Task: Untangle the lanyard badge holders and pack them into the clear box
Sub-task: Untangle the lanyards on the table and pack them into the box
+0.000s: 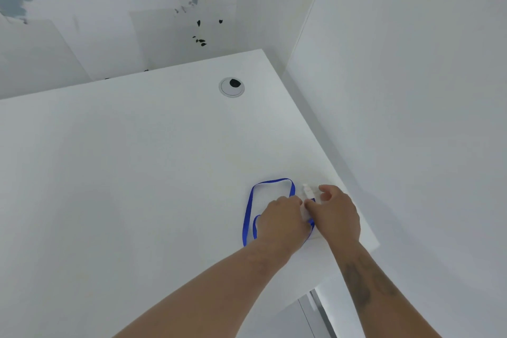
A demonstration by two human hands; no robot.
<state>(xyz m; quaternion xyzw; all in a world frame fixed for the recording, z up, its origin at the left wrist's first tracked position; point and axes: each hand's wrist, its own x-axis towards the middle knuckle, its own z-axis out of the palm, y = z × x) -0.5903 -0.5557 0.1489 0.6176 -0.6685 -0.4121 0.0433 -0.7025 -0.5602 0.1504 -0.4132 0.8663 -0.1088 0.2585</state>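
A blue lanyard (pixel 249 211) lies in loops on the white table (pixel 123 173) near its right edge. Its pale clip and clear badge holder (pixel 307 191) show between my two hands. My left hand (pixel 282 221) lies on top of the lanyard with the fingers curled at the strap near the clip. My right hand (pixel 336 211) is beside it, fingers curled at the clip end. Most of the badge holder is hidden under my hands. No clear box is in view.
A round cable grommet (pixel 231 87) sits in the table near the back. White walls close in behind and on the right. The table's right edge (pixel 365 228) runs just beside my right hand.
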